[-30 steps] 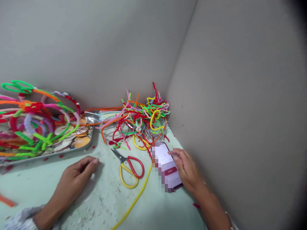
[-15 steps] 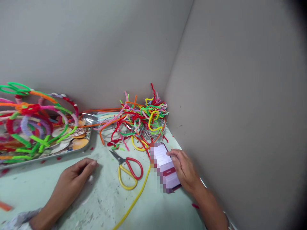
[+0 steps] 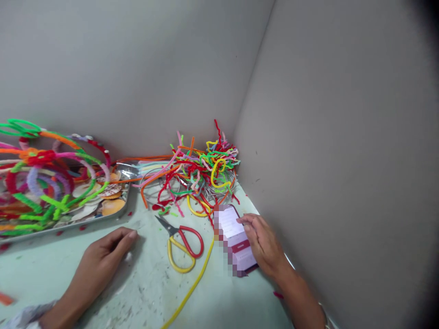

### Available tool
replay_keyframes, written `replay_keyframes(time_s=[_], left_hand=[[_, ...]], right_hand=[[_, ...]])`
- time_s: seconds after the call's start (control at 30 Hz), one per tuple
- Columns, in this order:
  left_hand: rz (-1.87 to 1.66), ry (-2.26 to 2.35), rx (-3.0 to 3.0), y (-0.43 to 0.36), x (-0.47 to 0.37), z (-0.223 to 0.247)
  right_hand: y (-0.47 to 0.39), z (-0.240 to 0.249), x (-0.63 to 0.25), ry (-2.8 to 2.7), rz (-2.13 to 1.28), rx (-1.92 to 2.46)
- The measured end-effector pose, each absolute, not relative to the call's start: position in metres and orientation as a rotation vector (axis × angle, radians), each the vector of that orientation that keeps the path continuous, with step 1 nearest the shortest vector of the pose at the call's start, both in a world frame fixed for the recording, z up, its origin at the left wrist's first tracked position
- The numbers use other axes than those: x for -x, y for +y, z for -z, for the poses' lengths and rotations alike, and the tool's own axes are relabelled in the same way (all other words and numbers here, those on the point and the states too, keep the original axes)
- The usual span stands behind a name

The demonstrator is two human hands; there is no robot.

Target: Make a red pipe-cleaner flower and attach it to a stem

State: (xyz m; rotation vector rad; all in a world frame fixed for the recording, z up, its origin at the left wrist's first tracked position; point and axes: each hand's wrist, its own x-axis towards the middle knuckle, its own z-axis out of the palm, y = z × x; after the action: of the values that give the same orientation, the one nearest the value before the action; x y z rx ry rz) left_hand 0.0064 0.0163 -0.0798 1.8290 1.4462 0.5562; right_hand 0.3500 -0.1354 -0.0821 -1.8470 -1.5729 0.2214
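My right hand point(image 3: 263, 244) is over the right side of a smartphone point(image 3: 229, 225) lying face up, its index finger reaching onto the lit screen. That hand grips nothing. Part of the phone is pixelated. On the left, my left hand point(image 3: 104, 260) rests on the table, loosely closed with the thumb against the curled fingers. Nothing shows in it. Between the two hands lie scissors point(image 3: 176, 232) with one red and one yellow handle, blades pointing up and left. A yellow pipe cleaner point(image 3: 192, 292) runs from beside the phone toward the near edge.
A tangled heap of coloured pipe cleaners point(image 3: 200, 171) fills the corner by the grey walls point(image 3: 171, 68). At left, a metal tray point(image 3: 78, 224) holds seashells point(image 3: 113, 206) and coiled pipe-cleaner shapes point(image 3: 43, 183). Small red scraps dot the pale green table point(image 3: 147, 283).
The whole view has shifted very slightly, so things sit a little further left. Both hands, the phone and the scissors keep their places.
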Motion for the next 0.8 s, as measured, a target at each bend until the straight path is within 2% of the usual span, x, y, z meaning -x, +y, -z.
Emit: replay_keyframes(time_s=[0.8], left_hand=[[-0.53,1.46,-1.827,0.0139,-0.0084,0.0754]], right_hand=[[-0.1343,0.0829,-0.3513,-1.588,-0.193,1.85]])
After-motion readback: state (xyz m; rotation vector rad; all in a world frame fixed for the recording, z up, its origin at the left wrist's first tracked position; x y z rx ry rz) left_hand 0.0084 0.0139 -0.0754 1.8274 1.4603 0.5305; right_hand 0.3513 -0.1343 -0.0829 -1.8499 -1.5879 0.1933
